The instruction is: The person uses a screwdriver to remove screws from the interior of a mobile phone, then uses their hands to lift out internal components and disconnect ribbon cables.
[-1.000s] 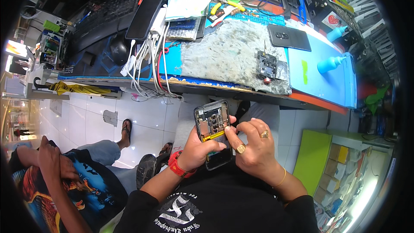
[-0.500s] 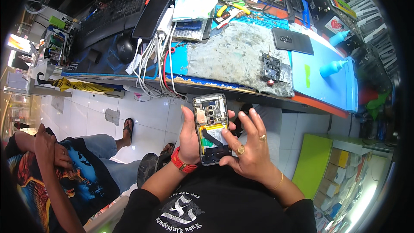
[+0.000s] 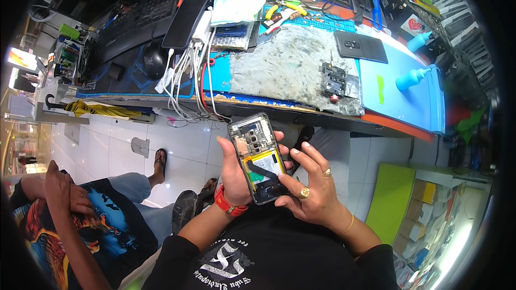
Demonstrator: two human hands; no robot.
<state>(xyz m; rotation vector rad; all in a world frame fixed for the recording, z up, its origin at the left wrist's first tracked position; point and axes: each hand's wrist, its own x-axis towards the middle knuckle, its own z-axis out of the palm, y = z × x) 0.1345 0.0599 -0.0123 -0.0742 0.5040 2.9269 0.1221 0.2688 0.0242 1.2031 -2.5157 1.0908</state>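
Observation:
A smartphone point(image 3: 258, 153) with its back cover off lies tilted in my left hand point(image 3: 235, 174), whose fingers wrap around it from below, thumb along its left side. Inside it show a circuit board point(image 3: 252, 135) at the top, a battery point(image 3: 265, 162) with yellow edges, and a black flex cable point(image 3: 262, 170) crossing it slantwise. My right hand point(image 3: 314, 190) is at the phone's lower right side. Its index fingertip touches the phone near the cable's lower end, the thumb is by the bottom corner, and the other fingers are spread apart.
Ahead is a workbench with a stained grey mat point(image 3: 290, 64), a small clamp fixture point(image 3: 334, 80), a dark phone back point(image 3: 361, 46), blue bottles point(image 3: 413, 79) and white cables point(image 3: 183, 72). Another person point(image 3: 91, 220) sits at left with arms crossed. A green-sided display case point(image 3: 392, 198) stands right.
The phone has tilted further, its top leaning left. My right index finger has shifted slightly down along the phone's right side. The whole view has shifted a little.

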